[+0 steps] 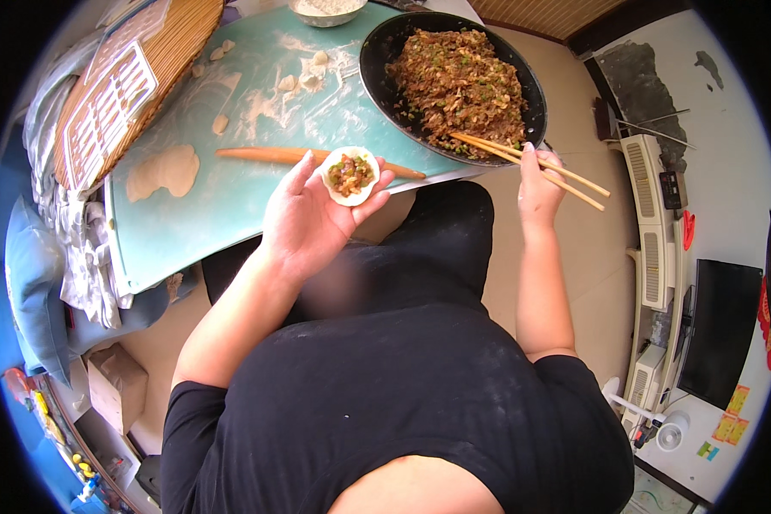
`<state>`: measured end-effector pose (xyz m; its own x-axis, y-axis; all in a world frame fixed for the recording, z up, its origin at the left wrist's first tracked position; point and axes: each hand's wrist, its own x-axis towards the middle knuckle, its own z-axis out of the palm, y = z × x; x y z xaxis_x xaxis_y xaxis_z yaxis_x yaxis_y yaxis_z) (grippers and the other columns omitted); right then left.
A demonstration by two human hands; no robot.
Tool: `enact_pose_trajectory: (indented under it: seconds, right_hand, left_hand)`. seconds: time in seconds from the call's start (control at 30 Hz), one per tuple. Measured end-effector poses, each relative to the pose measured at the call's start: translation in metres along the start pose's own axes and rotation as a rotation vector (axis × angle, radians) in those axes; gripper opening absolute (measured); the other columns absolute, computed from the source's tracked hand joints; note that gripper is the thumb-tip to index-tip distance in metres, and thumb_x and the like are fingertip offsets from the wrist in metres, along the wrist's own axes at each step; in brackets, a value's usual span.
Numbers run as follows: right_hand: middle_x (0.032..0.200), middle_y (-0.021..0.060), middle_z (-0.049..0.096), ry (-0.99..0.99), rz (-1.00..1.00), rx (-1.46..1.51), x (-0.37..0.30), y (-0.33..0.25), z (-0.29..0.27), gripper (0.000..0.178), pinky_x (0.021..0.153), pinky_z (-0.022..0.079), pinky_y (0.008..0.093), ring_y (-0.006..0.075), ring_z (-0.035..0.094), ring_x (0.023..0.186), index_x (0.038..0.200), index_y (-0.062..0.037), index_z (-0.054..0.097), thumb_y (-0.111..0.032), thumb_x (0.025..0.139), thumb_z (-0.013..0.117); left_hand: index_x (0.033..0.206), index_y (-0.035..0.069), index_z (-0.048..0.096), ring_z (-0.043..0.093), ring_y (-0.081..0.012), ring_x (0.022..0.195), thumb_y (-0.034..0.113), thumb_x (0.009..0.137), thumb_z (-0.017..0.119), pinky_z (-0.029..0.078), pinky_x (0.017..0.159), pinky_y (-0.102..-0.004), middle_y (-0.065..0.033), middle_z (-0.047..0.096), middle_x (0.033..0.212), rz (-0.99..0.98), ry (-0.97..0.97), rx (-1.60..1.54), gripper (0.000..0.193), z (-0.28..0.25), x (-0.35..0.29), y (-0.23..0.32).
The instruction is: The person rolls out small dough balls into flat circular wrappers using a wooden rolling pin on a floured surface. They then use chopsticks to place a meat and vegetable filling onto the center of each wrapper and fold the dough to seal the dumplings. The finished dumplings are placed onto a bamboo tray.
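Observation:
A round dumpling wrapper (366, 194) rests across the fingers of my left hand (296, 224), palm up, with a small mound of filling (349, 174) in its middle. My right hand (540, 190) grips a pair of wooden chopsticks (576, 177). Their tips reach into the chopped brown-and-green filling (463, 81) heaped in a wide black pan (385, 94). Behind my left hand a tapered wooden rolling pin (265, 154) lies along the near side of the floury green mat (231, 214).
A flattened dough sheet (164, 173) and several small dough pieces (220, 124) lie on the mat. A bowl of flour (327, 10) stands at the far edge. At the left is a woven tray (176, 60) with a white plastic rack (116, 116). A blue cushion (34, 274) sits lower left.

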<state>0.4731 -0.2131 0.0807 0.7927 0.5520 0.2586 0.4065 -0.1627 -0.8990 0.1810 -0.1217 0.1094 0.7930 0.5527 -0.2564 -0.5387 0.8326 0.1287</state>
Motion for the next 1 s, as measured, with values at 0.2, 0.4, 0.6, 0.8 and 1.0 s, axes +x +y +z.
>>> enact_pose_trajectory:
  seconds: [0.2,0.4,0.6,0.8,1.0]
  right_hand:
    - [0.054,-0.0024,0.047,-0.23,0.462,0.015,-0.013,-0.013,-0.013,0.033,0.044,0.034,0.0214,0.0066,0.043,0.046,0.067,-0.0069,0.056,-0.035,0.079,0.07]
    - [0.078,0.0048,0.058,-0.515,-0.393,-0.016,-0.071,-0.061,0.005,0.013,0.059,0.046,0.0252,0.0134,0.056,0.066,0.083,-0.0068,0.064,-0.016,0.077,0.07]
    - [0.097,0.0034,0.056,-0.534,-1.107,-0.073,-0.074,-0.095,0.042,0.025,0.075,0.045,0.0355,0.024,0.054,0.09,0.092,-0.0143,0.068,-0.013,0.068,0.07]
    - [0.095,0.0025,0.058,-0.501,-1.223,-0.078,-0.077,-0.097,0.054,0.017,0.074,0.045,0.0349,0.0222,0.054,0.091,0.084,-0.0127,0.067,-0.015,0.067,0.066]
    - [0.089,0.0019,0.058,-0.485,-1.3,-0.063,-0.08,-0.099,0.056,0.023,0.068,0.045,0.0333,0.0219,0.055,0.078,0.083,-0.0108,0.066,-0.007,0.062,0.073]
  left_hand:
    - [0.133,-0.002,0.029,0.036,-0.0401,0.125,0.042,0.096,0.029,0.031,0.103,-0.0541,-0.0234,0.035,0.137,-0.034,-0.084,0.06,0.058,0.0,-0.001,-0.001]
    - [0.133,0.0,0.031,0.037,-0.0369,0.126,0.044,0.095,0.03,0.027,0.105,-0.0529,-0.022,0.035,0.138,-0.058,-0.062,0.077,0.058,0.006,0.001,-0.007]
    - [0.13,0.001,0.035,0.042,-0.0329,0.121,0.045,0.094,0.034,0.033,0.1,-0.0458,-0.0184,0.043,0.131,-0.118,-0.201,0.042,0.057,0.006,-0.003,-0.013]
    - [0.123,0.004,0.042,0.049,-0.0244,0.112,0.04,0.095,0.037,0.039,0.094,-0.0388,-0.0125,0.051,0.122,-0.079,-0.143,0.114,0.046,0.006,-0.008,-0.014]
    - [0.115,0.003,0.05,0.056,-0.0205,0.101,0.03,0.095,0.042,0.046,0.088,-0.0351,-0.0111,0.057,0.113,-0.004,-0.043,0.237,0.035,0.004,-0.013,-0.014]
